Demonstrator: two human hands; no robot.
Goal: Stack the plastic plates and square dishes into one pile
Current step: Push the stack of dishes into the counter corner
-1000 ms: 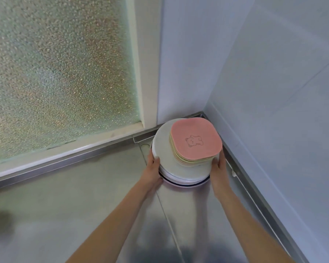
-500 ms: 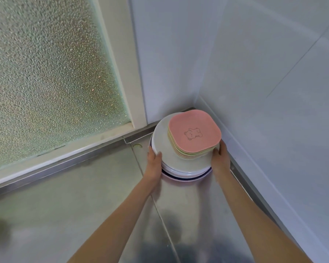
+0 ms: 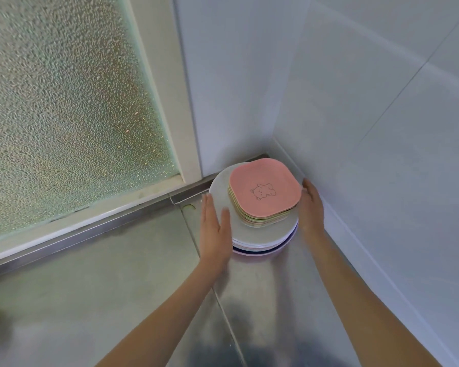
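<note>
1. One pile stands in the far corner of the steel counter (image 3: 133, 287), close to where the white wall (image 3: 382, 128) meets the frame of the frosted window (image 3: 64, 102).
2. Base of pile: round plates (image 3: 249, 234), pale grey on top with white and lilac rims showing beneath, nested flat.
3. Upper part of pile: square dishes (image 3: 263, 221), rounded at the corners, stacked off-centre toward the wall side of the plates; green, cream and pink edges show.
4. Topmost item: pink dish (image 3: 265, 190), level, bearing a small line drawing of a bear.
5. Left hand (image 3: 214, 229): fingers straight and spread, palm laid against the left edge of the round plates, thumb lying over the rim; a flat press, not a closed grip.
6. Right hand (image 3: 312, 207): set between the pile and the wall, fingers extended along the right edge of the plates; whether it is actually pressing the rim cannot be confirmed, as the pile hides the contact.
7. Both forearms are bare and reach in from the lower edge of the view
</note>
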